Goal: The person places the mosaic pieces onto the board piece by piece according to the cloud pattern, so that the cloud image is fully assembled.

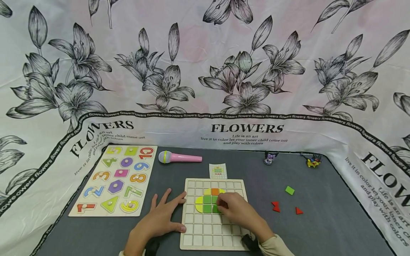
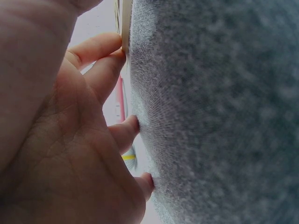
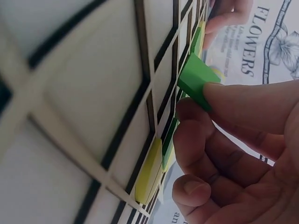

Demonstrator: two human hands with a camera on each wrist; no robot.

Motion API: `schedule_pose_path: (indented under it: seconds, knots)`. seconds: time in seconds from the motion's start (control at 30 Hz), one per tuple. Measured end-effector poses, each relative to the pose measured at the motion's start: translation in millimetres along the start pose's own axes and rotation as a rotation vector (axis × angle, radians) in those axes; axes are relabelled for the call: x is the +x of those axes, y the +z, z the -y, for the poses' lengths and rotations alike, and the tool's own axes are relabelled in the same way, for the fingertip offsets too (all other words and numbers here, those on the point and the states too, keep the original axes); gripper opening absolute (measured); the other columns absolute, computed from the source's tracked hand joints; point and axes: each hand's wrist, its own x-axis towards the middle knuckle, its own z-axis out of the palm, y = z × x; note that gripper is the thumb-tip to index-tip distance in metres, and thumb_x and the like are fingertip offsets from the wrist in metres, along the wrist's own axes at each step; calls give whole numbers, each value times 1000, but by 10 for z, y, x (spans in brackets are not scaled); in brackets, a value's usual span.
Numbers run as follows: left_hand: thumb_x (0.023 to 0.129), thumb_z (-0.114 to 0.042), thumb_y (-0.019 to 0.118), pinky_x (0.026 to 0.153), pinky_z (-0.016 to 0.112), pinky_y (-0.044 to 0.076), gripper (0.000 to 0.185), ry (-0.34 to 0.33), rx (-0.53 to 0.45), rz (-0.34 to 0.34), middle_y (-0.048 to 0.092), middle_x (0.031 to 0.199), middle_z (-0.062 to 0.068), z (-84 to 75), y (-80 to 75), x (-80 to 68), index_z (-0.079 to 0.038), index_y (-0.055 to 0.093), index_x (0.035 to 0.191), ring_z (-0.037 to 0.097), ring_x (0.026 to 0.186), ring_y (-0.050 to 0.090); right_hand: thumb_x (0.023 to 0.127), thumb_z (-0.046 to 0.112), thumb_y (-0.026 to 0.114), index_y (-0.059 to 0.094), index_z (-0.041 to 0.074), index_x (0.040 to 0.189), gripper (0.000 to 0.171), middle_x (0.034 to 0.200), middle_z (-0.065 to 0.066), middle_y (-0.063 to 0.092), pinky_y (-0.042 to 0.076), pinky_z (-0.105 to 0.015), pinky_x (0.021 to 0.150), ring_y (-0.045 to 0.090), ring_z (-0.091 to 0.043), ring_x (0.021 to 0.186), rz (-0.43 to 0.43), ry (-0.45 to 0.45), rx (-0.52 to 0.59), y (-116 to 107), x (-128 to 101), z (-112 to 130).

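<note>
Left hand (image 1: 161, 217) lies flat, fingers spread, on the grey mat (image 1: 320, 227), fingertips against the left edge of the grid board (image 1: 192, 241), bracing it. Right hand (image 1: 238, 211) pinches a green square tile (image 3: 196, 79) between thumb and fingers, over the board's middle cells beside the laid tiles (image 1: 207, 203).

Risk, as judged: the tile is tilted with one corner raised, so it could catch on a cell ridge or nudge its neighbours. Being square, it has no clear long axis.
</note>
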Motion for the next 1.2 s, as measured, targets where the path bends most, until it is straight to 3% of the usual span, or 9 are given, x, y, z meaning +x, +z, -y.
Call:
schedule_pose_path:
  seconds: [0.53, 0.8, 1.2]
  knots:
    - [77, -48, 94, 120, 75, -12, 110, 7, -3, 2, 59, 154, -3, -3, -11, -1, -18, 39, 168, 47, 161, 8, 90, -7, 79, 70, 11, 85, 21, 83, 7, 57, 51, -28, 67, 50, -7, 77, -42, -61, -182, 74, 65, 38]
    - [77, -49, 94, 120, 74, -12, 111, 2, -6, 6, 59, 155, -3, -6, -7, -2, -18, 38, 168, 48, 161, 8, 91, -5, 77, 71, 11, 87, 18, 82, 8, 59, 51, -29, 66, 52, -6, 76, -44, -27, -146, 22, 20, -5]
    - [77, -48, 94, 120, 74, -13, 112, 7, -11, 3, 59, 155, -2, -1, -8, -7, -18, 38, 168, 47, 162, 8, 94, -3, 78, 74, 10, 92, 14, 82, 10, 57, 47, -26, 61, 50, -5, 72, -204, 83, -108, -330, -214, -337]
